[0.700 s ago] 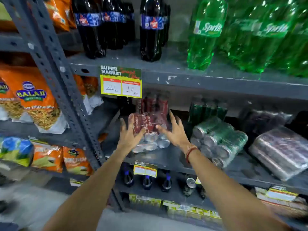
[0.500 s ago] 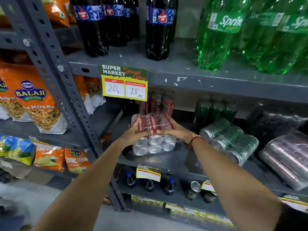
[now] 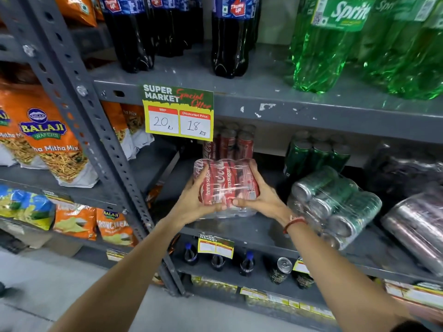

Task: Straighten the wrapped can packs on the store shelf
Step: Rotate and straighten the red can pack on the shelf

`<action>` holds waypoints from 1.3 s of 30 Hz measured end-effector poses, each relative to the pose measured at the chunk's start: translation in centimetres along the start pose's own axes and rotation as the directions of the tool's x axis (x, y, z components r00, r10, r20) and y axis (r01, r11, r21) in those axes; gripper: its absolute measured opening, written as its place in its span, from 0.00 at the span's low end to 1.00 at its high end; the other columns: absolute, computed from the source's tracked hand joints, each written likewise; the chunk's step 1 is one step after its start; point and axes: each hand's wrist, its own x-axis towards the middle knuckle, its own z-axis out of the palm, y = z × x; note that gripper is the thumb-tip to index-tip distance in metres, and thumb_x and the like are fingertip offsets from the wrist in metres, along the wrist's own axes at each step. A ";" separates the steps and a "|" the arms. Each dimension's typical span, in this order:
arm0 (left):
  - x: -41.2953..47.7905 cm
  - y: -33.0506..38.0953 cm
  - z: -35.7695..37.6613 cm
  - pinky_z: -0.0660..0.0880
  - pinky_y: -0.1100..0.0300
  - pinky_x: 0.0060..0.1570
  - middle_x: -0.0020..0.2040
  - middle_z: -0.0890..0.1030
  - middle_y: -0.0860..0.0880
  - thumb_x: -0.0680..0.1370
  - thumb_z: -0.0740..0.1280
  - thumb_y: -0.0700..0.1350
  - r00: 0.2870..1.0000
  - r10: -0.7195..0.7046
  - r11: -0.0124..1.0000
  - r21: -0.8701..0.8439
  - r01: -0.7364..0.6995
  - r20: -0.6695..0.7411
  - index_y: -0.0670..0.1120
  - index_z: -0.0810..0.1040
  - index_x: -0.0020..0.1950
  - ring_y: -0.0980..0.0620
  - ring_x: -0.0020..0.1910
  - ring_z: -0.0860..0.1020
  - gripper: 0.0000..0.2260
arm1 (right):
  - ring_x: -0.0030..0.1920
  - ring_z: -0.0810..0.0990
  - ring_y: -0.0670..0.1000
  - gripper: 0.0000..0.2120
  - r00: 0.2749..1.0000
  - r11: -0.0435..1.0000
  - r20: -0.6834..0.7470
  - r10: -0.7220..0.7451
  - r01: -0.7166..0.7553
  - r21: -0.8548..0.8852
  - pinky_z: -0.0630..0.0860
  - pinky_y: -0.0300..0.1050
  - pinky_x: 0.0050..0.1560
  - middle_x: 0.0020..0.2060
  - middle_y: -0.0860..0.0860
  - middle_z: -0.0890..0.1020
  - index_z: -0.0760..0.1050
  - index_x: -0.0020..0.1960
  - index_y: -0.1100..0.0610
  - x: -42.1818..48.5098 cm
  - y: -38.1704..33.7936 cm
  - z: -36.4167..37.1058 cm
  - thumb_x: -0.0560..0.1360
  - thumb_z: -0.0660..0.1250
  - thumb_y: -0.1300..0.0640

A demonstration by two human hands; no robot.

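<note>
We've got the red pack clamped, left hand and right hand on its sides. Fingers wrap it above the shelf.

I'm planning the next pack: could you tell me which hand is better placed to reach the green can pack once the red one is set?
Probably the right hand: it grips the red pack on the side nearest the green can pack.

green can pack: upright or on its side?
On its side: the green can pack lies tipped, can ends facing the aisle, unlike the standing green cans behind.
</note>
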 end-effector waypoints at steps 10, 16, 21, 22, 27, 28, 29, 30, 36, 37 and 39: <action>-2.8 -2.4 4.0 0.74 0.45 0.57 0.77 0.44 0.35 0.68 0.73 0.57 0.980 0.162 0.900 0.423 -0.101 -0.111 0.69 0.28 0.65 0.36 0.70 0.67 0.52 | 0.75 0.61 0.55 0.54 0.931 0.960 -0.299 -0.209 0.137 -0.243 0.64 0.53 0.69 0.78 0.52 0.48 0.32 0.72 0.36 -4.6 2.9 4.8 0.67 0.73 0.40; -4.7 -4.7 3.4 0.79 0.44 0.46 0.77 0.44 0.37 0.74 0.65 0.60 0.975 0.217 0.844 0.510 -0.162 -0.049 0.71 0.28 0.67 0.36 0.57 0.78 0.43 | 0.73 0.64 0.51 0.46 0.941 0.924 -0.152 -0.302 0.249 -0.291 0.70 0.50 0.67 0.78 0.49 0.41 0.33 0.69 0.26 -6.9 4.8 4.9 0.72 0.68 0.39; -7.1 -0.9 6.1 0.77 0.44 0.55 0.78 0.38 0.49 0.72 0.58 0.67 0.915 0.160 0.971 0.226 -0.078 -0.371 0.57 0.40 0.76 0.39 0.73 0.64 0.40 | 0.74 0.51 0.35 0.39 0.873 0.937 -0.347 -0.344 0.294 -0.187 0.52 0.27 0.68 0.78 0.50 0.48 0.43 0.76 0.38 -6.5 3.0 2.8 0.73 0.61 0.34; -7.2 0.7 7.1 0.70 0.46 0.63 0.77 0.36 0.51 0.72 0.58 0.67 0.889 0.088 0.994 0.095 -0.051 -0.450 0.58 0.41 0.76 0.42 0.76 0.55 0.39 | 0.75 0.48 0.37 0.38 0.865 0.948 -0.388 -0.318 0.293 -0.125 0.49 0.27 0.69 0.78 0.51 0.50 0.46 0.76 0.40 -5.5 2.4 2.2 0.73 0.61 0.34; -3.6 5.9 9.0 0.50 0.43 0.73 0.76 0.31 0.53 0.73 0.61 0.67 0.810 -0.250 0.947 -0.309 0.090 -0.530 0.66 0.42 0.73 0.47 0.77 0.41 0.36 | 0.76 0.57 0.51 0.39 0.986 0.992 -0.134 -0.095 0.105 0.073 0.57 0.48 0.73 0.77 0.52 0.57 0.54 0.76 0.44 0.2 -0.8 -1.3 0.71 0.69 0.40; -2.6 5.8 8.8 0.50 0.39 0.73 0.76 0.31 0.50 0.73 0.60 0.68 0.802 -0.286 0.945 -0.292 0.147 -0.525 0.66 0.43 0.74 0.44 0.77 0.40 0.36 | 0.74 0.61 0.53 0.40 0.996 0.996 -0.060 -0.066 0.069 0.060 0.60 0.51 0.73 0.75 0.52 0.60 0.56 0.76 0.44 0.8 -0.8 -1.7 0.69 0.70 0.40; -1.8 5.7 8.6 0.50 0.36 0.72 0.77 0.32 0.48 0.72 0.59 0.68 0.791 -0.324 0.938 -0.284 0.198 -0.518 0.64 0.45 0.75 0.42 0.76 0.39 0.36 | 0.73 0.63 0.54 0.41 0.999 0.998 -0.010 -0.046 0.046 0.049 0.62 0.54 0.73 0.74 0.52 0.62 0.58 0.75 0.42 1.1 -0.6 -1.9 0.66 0.71 0.37; -1.2 5.6 8.3 0.51 0.35 0.71 0.77 0.33 0.46 0.73 0.60 0.67 0.781 -0.358 0.928 -0.287 0.237 -0.511 0.63 0.47 0.75 0.40 0.76 0.38 0.35 | 0.72 0.65 0.54 0.42 0.999 0.998 0.010 -0.035 0.034 0.057 0.64 0.55 0.72 0.73 0.52 0.63 0.61 0.73 0.40 1.1 -0.3 -2.0 0.63 0.72 0.34; 1.2 3.3 4.7 0.49 0.50 0.72 0.78 0.44 0.41 0.70 0.73 0.55 0.880 -0.228 0.960 -0.248 0.131 -0.417 0.55 0.62 0.73 0.42 0.77 0.44 0.34 | 0.67 0.68 0.49 0.33 0.980 0.986 -0.190 -0.061 0.089 0.142 0.67 0.48 0.70 0.65 0.51 0.69 0.68 0.68 0.40 -1.8 0.5 0.3 0.65 0.73 0.41; 1.9 2.9 3.6 0.51 0.50 0.72 0.77 0.49 0.43 0.69 0.73 0.54 0.916 -0.201 0.963 -0.241 0.120 -0.348 0.56 0.64 0.72 0.43 0.77 0.49 0.34 | 0.65 0.69 0.49 0.33 0.969 0.985 -0.244 -0.047 0.086 0.152 0.66 0.47 0.69 0.63 0.51 0.69 0.68 0.69 0.42 -2.7 0.2 1.2 0.65 0.73 0.40; 3.7 2.5 1.5 0.60 0.47 0.72 0.72 0.59 0.49 0.68 0.75 0.54 0.976 -0.164 0.966 -0.224 0.130 -0.141 0.58 0.65 0.71 0.48 0.72 0.60 0.34 | 0.63 0.68 0.49 0.36 0.931 0.992 -0.364 0.000 0.046 0.116 0.63 0.42 0.66 0.60 0.51 0.67 0.66 0.71 0.44 -4.4 -0.7 3.9 0.66 0.71 0.36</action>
